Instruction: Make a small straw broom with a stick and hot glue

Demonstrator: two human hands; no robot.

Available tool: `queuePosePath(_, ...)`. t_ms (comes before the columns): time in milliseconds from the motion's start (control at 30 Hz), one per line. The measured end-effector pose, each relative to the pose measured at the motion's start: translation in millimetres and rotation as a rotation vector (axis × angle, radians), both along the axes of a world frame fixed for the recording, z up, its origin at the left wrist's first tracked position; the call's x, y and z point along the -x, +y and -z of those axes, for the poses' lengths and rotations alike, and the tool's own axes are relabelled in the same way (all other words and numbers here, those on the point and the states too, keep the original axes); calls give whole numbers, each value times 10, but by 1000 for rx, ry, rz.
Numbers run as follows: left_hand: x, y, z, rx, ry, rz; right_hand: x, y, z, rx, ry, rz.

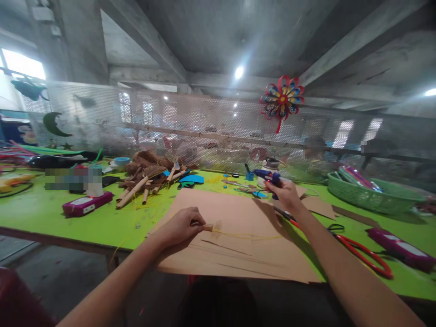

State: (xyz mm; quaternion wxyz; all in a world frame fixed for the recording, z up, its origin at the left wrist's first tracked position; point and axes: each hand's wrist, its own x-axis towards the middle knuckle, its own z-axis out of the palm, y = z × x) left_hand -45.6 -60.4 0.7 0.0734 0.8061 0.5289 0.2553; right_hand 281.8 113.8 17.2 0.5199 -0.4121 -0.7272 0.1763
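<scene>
One short brown roll [209, 227], pinched at its left end by the left hand [186, 223], fingers clamped on it, just over the brown sheet [218, 204] at the middle of the desk's [119, 222] near edge. Thin pale tuft at the roll's right end; yellow strand [238, 234] trails right across the sheet. Dark slits or lines on the sheet below the roll, can't tell which.

Right hand [288, 196] clamped around a dark blue glue gun [267, 175], raised beyond the sheet's far right corner, nozzle pointing left, well apart from the roll.

Scissors with red handles [366, 256] right of the sheet, toward the desk's near right corner; purple box [402, 249] just beside them. Brown offcut [318, 206] between sheet and green basket [371, 197], basket near the far right corner, colorful packets [359, 177] inside.

Far edge, middle: small blue pot [250, 175], scattered bits. Left of that, blue pieces [191, 180], then a heap of brown tubes [143, 181]. Second purple box [87, 204] on the desk's left part.

Perforated screen [204, 118] behind the far edge; red flower ornament [282, 99] and green crescent [55, 126] on it.
</scene>
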Motion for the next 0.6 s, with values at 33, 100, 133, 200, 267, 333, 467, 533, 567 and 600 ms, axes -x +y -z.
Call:
queuePosePath(33, 2, 2, 5, -2, -4, -2, -23, 78, 22, -13, -43, 37)
queuePosePath(100, 5, 3, 9, 0, -4, -8, -62, 208, 51, -31, -137, 102)
queuePosePath(133, 5, 3, 9, 1, -2, -9, -77, 262, 58, -39, -191, 136)
queuePosePath(200, 5, 2, 7, 2, 3, -9, -95, 360, 66, -50, -301, 190)
queuePosePath(267, 5, 4, 7, 7, 6, -9, -95, 449, 72, -55, -413, 215)
queuePosePath(333, 7, 9, 13, 2, 1, -7, -72, 533, 83, -51, -522, 218)
queuePosePath(467, 13, 25, 41, -19, -15, -6, 20, 684, 144, -7, -697, 232)
queuePosePath(533, 12, 25, 48, -13, -19, -10, 66, 755, 194, 36, -766, 245)
queuePosePath(567, 10, 23, 47, -9, -21, -11, 84, 789, 221, 63, -799, 251)
queuePosePath(600, 6, 19, 43, -6, -22, -11, 97, 823, 246, 94, -830, 255)
